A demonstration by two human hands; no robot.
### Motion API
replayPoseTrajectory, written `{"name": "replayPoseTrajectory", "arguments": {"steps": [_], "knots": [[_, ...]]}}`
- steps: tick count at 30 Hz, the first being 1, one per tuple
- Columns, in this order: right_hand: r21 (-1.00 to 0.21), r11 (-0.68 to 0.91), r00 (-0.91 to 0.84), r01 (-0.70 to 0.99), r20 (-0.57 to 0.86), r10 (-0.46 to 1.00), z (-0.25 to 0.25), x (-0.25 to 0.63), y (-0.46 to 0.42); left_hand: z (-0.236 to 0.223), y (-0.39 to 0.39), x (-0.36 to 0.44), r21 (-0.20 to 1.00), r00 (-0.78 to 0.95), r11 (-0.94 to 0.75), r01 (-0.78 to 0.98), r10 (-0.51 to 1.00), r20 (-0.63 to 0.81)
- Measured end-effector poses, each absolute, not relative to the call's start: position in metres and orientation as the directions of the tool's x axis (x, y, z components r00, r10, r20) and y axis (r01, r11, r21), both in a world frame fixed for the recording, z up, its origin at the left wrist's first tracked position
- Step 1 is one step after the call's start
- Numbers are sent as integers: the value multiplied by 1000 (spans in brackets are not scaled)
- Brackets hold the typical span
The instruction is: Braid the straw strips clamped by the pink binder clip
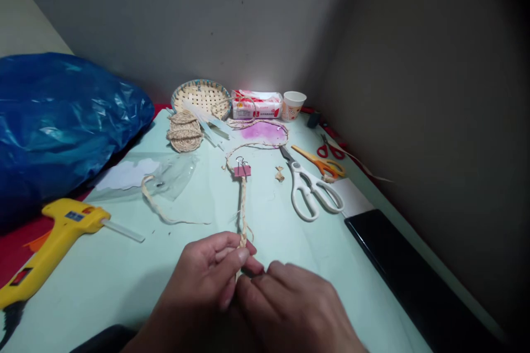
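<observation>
On middle of pale green tabletop (pixel 215 187): braid (pixel 243 204), running from pink binder clip (pixel 242 171) down to hands. I note narrow plait, straw-coloured, fairly straight; loose fibres stick out at sides toward near end. Left hand (pixel 209 273) pinches braid's near end between thumb and fingers. Right hand (pixel 292 303) curled just beside left; fingertips hidden, I cannot tell whether it grips anything. White-handled scissors (pixel 312 190) lie right of braid, apart from it.

The green table (pixel 293 248) bears a glue gun (pixel 58 236), twine (pixel 185 132), white scissors (pixel 295 167), orange scissors (pixel 318 161), a clip (pixel 242 171) and a cup (pixel 293 109).
</observation>
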State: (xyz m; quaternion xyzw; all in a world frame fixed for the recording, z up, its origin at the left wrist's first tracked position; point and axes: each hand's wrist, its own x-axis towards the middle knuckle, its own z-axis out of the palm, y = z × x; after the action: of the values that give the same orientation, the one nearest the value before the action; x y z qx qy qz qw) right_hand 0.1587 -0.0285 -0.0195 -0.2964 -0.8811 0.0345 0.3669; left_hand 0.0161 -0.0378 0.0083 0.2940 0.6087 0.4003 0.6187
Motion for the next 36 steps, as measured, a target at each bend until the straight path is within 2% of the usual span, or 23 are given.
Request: {"name": "replayPoseTrajectory", "arguments": {"steps": [2,4,6,8,11,14,22,30,36], "knots": [[-451,779,-494,436,603,626,-7,166,-17,8,-37,16,862,-51,489,-136,865,-499],[-646,582,-491,494,345,800,8,171,-5,7,-37,17,856,-50,495,-149,861,-507],[-782,362,-428,508,136,893,18,171,5,4,-37,18,845,-57,514,-151,849,-526],[-857,175,-448,484,-71,891,20,166,13,1,-37,18,848,-70,508,-152,850,-522],[-907,8,-487,421,-219,845,13,156,18,-5,-36,18,882,-82,441,-165,885,-457],[-941,-80,-505,330,-248,826,7,153,19,-8,-36,17,898,-84,423,-120,897,-434],[-955,-259,-528,142,-294,797,11,160,25,4,-31,17,845,-131,530,-75,835,-535],[-934,-65,-339,352,-191,921,16,162,30,11,-33,17,819,-126,566,-93,810,-573],[-958,-27,-264,284,-105,959,12,162,32,10,-32,17,812,-134,580,-67,801,-583]]}}
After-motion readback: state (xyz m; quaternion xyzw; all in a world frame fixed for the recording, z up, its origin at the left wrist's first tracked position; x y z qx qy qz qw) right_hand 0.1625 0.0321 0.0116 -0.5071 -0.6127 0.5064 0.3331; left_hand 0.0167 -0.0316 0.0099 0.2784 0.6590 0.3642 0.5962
